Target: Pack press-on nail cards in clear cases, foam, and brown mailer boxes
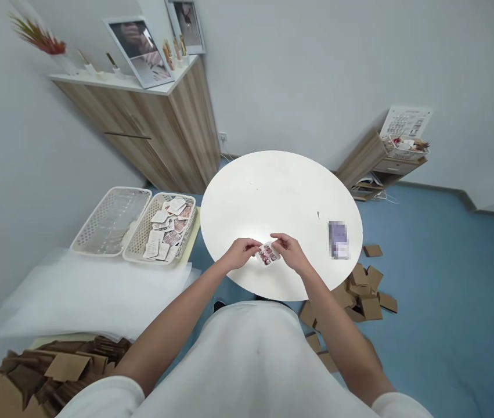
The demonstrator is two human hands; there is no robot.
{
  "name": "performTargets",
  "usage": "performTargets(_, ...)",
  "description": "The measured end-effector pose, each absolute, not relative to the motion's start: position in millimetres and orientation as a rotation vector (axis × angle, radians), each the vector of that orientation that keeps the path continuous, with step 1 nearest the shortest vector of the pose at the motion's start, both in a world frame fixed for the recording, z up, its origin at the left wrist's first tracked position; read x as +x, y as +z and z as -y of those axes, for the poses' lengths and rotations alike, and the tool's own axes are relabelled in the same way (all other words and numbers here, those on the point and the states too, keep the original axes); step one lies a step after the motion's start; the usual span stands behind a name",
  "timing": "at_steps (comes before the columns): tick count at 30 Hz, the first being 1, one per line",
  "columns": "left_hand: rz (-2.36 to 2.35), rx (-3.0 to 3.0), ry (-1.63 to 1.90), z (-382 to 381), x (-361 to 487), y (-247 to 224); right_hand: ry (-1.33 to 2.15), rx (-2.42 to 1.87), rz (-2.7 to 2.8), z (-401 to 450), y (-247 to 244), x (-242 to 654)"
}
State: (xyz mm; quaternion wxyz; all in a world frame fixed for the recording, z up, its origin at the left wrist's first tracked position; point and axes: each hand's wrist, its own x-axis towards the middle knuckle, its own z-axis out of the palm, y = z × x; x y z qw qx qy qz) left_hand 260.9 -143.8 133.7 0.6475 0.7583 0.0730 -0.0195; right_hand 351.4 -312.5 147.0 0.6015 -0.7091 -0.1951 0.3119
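Observation:
Over the front part of the white round table (268, 197), I hold a small clear pack of red, pink and white pieces (267, 255), which look like press-on nails. My left hand (243, 253) pinches its left edge, with thumb and fingers closed. My right hand (290, 252) grips the opposite edge, and its index finger reaches over the top. The fingers cover both sides of the pack. To the right on the tabletop lies a purple item (338, 239), blurred by pixelation. A tiny dark object (318, 215) lies behind it.
Left of the table, one white basket (155, 232) holds many small packets; another basket (98, 223) holds clear plastic pieces. White foam sheets (94, 290) and brown cardboard (55, 371) lie nearer me. Folded boxes (366, 293) litter the blue floor at right. A wooden cabinet (159, 128) stands behind.

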Motion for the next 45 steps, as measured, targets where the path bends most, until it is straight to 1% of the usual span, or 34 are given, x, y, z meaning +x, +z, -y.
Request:
performTargets(3, -0.288, 1.688, -0.005, 155.0, 278.3, 132.4, 0.725, -1.629, 0.456, 323.9, 141.0, 364.1)
performTargets(8, -0.524, 1.452, 0.045, 179.0, 281.4, 127.2, 0.650, -1.498, 0.260, 340.2, 130.8, 371.9)
performTargets(12, -0.547, 1.397, 0.018, 198.1, 274.5, 120.9, 0.619, -1.432, 0.161, 347.7, 124.1, 372.7)
performTargets(18, -0.628, 1.464, 0.187, 203.4, 284.0, 117.5, 0.640, -1.425, 0.098, 343.6, 113.7, 370.7)
performTargets(24, -0.658, 1.529, 0.249, 180.9, 291.2, 116.0, 0.734, -1.551, 0.246, 339.8, 105.7, 369.0)
performTargets(29, -0.573, 1.596, 0.186, 152.3, 289.1, 111.9, 0.613, -1.846, 0.760, 334.2, 124.8, 375.7)
performTargets(32, -0.504, 1.658, 0.122, 132.8, 287.1, 111.3, 0.567, -1.972, 1.065, 321.5, 138.4, 377.5)
performTargets(35, -0.440, 1.698, 0.064, 113.3, 285.7, 112.4, 0.510, -2.060, 1.259, 302.0, 140.8, 374.0)
performTargets(39, -0.407, 1.749, 0.019, 90.6, 278.1, 113.7, 0.443, -2.094, 1.280, 275.5, 130.4, 361.0)
performTargets(45, -0.356, 1.958, -0.002, 60.1, 241.5, 107.9, 0.500, -2.108, 1.076, 245.3, 114.8, 338.1)
